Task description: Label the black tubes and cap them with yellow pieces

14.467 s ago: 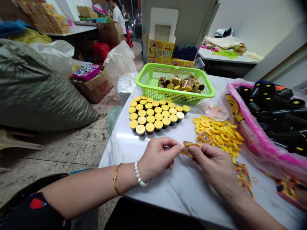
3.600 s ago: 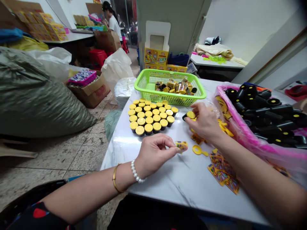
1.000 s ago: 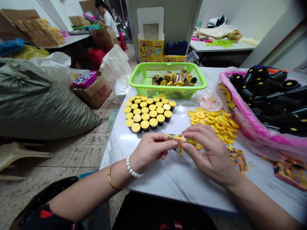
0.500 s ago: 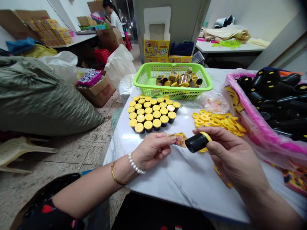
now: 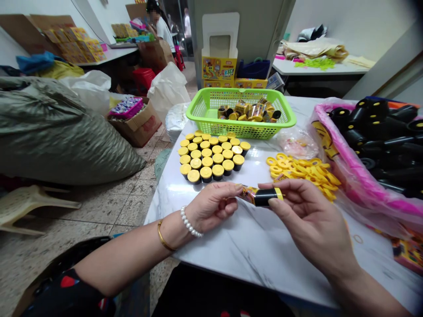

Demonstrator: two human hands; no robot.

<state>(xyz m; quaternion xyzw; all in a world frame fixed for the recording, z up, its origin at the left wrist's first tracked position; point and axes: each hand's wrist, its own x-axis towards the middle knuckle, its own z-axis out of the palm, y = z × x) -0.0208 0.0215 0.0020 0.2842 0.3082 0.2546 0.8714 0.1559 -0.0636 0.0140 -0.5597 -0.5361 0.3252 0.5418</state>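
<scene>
Between thumb and fingers, my left hand (image 5: 220, 207) pinches a printed wrapper sleeve (image 5: 248, 193). My right hand (image 5: 306, 215) grips a small black cup (image 5: 262, 197) with a yellow lid, lying on its side in the air. The cup's bottom end meets the sleeve's open end; how far it sits inside I cannot tell. Beyond my hands, rows of black cups with yellow lids (image 5: 206, 171) stand upright on the marbled table (image 5: 211, 251). A heap of yellow ring-shaped pieces (image 5: 307, 169) lies just past my right hand.
A green basket (image 5: 241, 132) at the back holds wrapped cups. On the right, a pink-lined box (image 5: 317, 119) is full of black cups. A clear plastic bag (image 5: 295, 143) lies between them. Left of the table are a large sack (image 5: 66, 132) and a stool (image 5: 36, 200). A person (image 5: 163, 33) is far back.
My right hand has moved left and levelled the cup, bringing its end against the sleeve. My left hand still holds the sleeve, nearly in place.
</scene>
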